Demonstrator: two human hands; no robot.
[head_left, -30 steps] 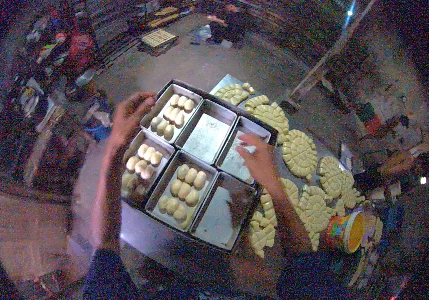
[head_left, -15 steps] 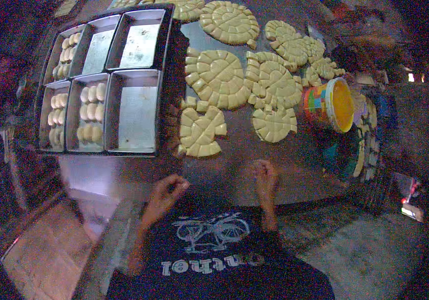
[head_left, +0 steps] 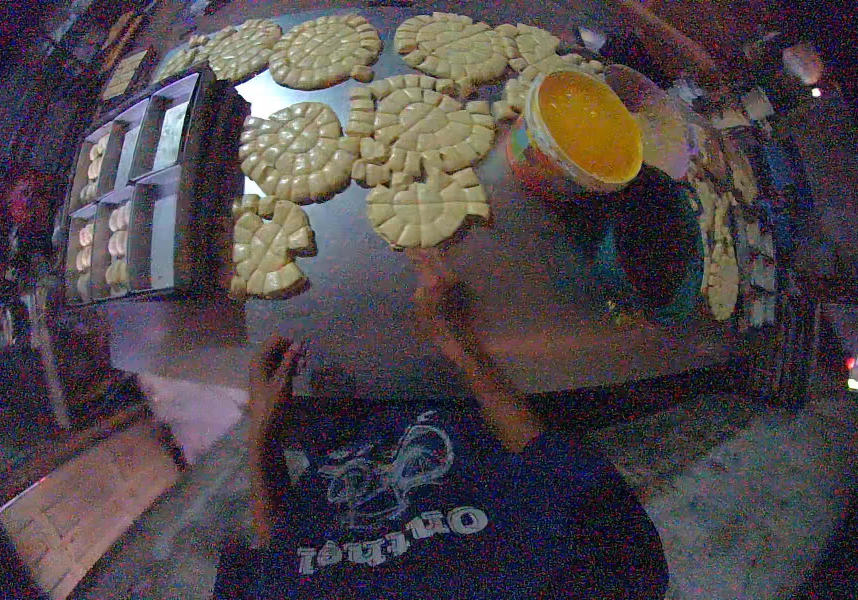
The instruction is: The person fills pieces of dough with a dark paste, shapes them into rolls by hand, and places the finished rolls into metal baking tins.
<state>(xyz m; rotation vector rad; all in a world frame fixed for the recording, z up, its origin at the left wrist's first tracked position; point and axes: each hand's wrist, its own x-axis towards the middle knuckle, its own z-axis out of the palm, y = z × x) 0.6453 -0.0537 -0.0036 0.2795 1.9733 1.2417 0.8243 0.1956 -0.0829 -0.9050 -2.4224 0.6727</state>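
Note:
My right hand (head_left: 433, 285) reaches forward over the dark metal table, just short of a cut dough round (head_left: 427, 208); its fingers are dim and smeared, so their grip is unclear. Near the table's front edge hovers my left hand (head_left: 272, 368), loosely curled, fingers a little apart, with nothing visible in it. Beyond it lies a smaller, partly used dough piece (head_left: 269, 245), scored into wedges and blocks. More scored rounds, such as a glossy dough disc (head_left: 299, 150) and a larger dough cluster (head_left: 424, 125), cover the far table.
At the left stands a set of joined metal pans (head_left: 164, 235), some holding rows of dough balls (head_left: 117, 245). An open bucket (head_left: 589, 130) with yellow-orange contents is at the right, beside a dark teal container (head_left: 654, 250). Further dough pieces (head_left: 719, 255) lie along the right side.
The view has swung right, so pans and dough appear further left. My right hand has moved forward toward the nearest dough round. My left hand stays near the table's front edge.

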